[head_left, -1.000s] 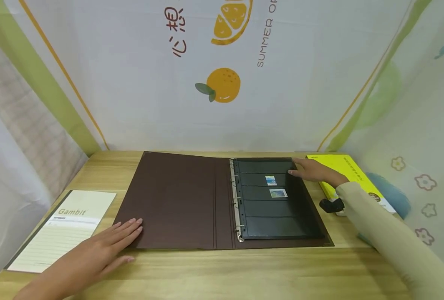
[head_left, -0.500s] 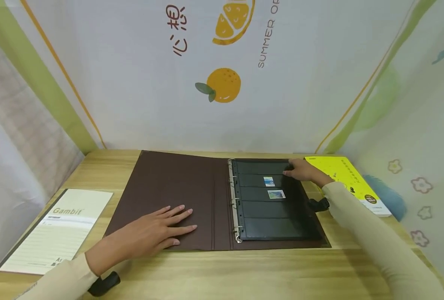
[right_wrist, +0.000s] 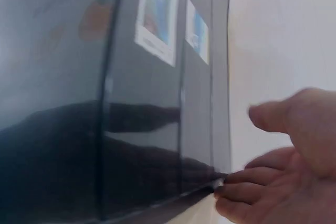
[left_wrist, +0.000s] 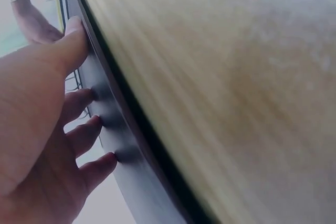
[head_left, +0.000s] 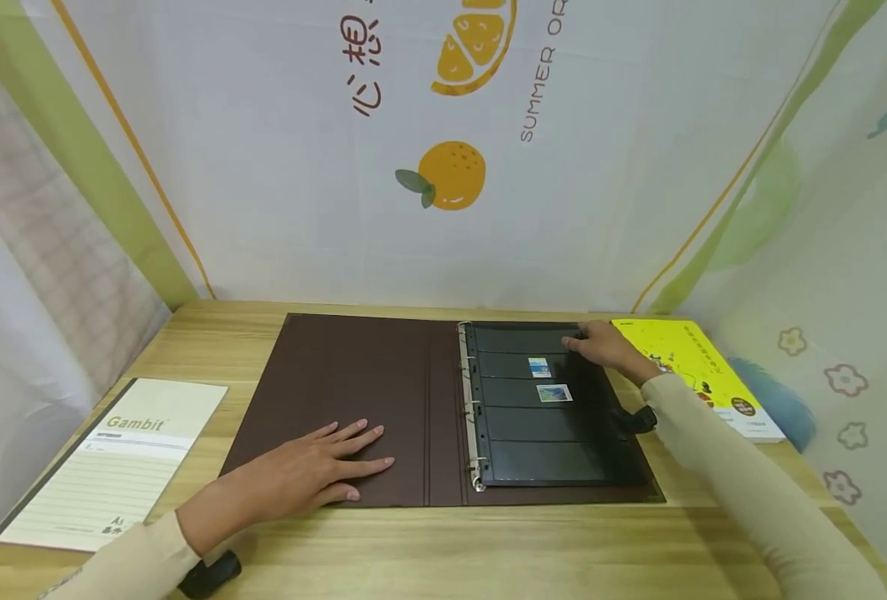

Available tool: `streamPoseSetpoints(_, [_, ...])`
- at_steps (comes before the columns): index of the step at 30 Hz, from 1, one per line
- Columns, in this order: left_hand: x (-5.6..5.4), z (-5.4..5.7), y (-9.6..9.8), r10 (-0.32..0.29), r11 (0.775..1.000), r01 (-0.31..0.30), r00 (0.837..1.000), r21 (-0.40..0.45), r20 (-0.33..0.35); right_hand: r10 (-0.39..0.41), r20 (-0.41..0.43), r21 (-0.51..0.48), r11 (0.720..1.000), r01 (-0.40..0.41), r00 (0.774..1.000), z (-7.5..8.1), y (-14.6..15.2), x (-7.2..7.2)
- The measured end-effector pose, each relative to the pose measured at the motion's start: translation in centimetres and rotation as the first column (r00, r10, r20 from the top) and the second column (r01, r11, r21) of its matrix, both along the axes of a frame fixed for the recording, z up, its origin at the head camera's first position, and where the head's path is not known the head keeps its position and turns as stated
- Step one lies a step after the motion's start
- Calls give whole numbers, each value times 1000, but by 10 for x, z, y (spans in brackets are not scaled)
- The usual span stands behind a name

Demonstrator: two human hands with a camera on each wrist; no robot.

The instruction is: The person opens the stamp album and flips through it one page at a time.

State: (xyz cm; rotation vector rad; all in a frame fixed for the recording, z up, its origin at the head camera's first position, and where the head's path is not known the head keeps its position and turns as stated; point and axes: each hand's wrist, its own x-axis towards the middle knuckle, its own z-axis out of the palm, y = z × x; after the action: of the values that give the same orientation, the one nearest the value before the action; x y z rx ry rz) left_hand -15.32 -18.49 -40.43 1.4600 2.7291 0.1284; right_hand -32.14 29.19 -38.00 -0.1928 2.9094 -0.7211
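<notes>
A brown stamp album [head_left: 346, 375] with a ring spine lies spread on the wooden table. On its right side is a black pocket page [head_left: 541, 461] bearing two stamps, a small blue one [head_left: 539, 367] above a larger landscape one [head_left: 554, 392]. My left hand [head_left: 301, 475] rests on the inside of the left cover, fingers spread, and its fingertips [left_wrist: 107, 161] touch the surface in the left wrist view. At the page's upper right corner is my right hand [head_left: 604, 346]. Its fingers [right_wrist: 247, 192] touch the corner while the thumb stands apart from the page.
A Gambit notepad [head_left: 117, 467] lies left of the album. To the right is a yellow book [head_left: 672, 350], partly behind the right forearm, with a blue item [head_left: 774, 400] beside it. A white printed curtain [head_left: 301, 208] hangs behind the table.
My left hand has moved right, from the cover's lower left edge onto the cover. The right hand stays at the page corner, with only a slight shift.
</notes>
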Motion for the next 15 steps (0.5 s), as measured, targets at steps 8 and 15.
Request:
streamPoseSetpoints(8, [-3, -3, 1, -13, 998, 11, 999, 64, 40, -21, -190, 25, 999, 27, 981, -1, -6, 12])
streamPoseSetpoints(15, [-3, -3, 0, -2, 996, -5, 997, 84, 84, -5, -228, -213, 976, -45, 974, 0, 3, 21])
